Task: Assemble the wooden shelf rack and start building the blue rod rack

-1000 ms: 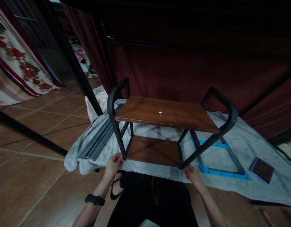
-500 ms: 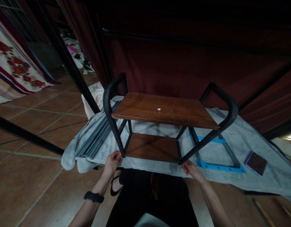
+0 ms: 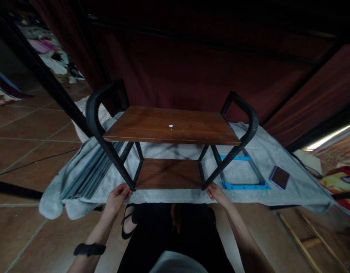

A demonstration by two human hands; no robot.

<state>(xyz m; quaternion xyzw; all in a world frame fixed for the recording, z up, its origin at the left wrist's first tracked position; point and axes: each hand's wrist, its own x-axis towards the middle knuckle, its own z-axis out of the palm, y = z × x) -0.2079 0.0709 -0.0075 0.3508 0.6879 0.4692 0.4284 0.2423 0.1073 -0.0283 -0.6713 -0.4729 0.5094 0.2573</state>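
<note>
Rack (image 3: 169, 134), black tube frame with two brown boards, stands upright in the middle of the frame on a grey cloth (image 3: 171, 195). Left hand (image 3: 117, 197) at its front left foot (image 3: 132, 187), lower left of centre: thumb and fingers drawn together, tips against the metal. Right hand (image 3: 217, 192) at the front right foot (image 3: 203, 187), right of centre, fingers curled beside it. Whether either grip closes round the tube, cannot tell; the feet hide the fingertips. Step looks like steadying or squaring the rack by its feet. Best done with both hands working evenly, since a one-sided push would likely skew it. Low hold gives good say over the feet, less over the curved handles up top; small, flat nudges seem safer than lifts, which could tip it back towards the dark red curtain (image 3: 175, 76). Cloth may ruck under the feet; worth keeping it smooth. Leave room for the grey rods (image 3: 91, 170) at lower left and the blue-ended frame (image 3: 246, 187) right of centre. Phone (image 3: 279, 177), farther right, lies well apart from both hands.
</note>
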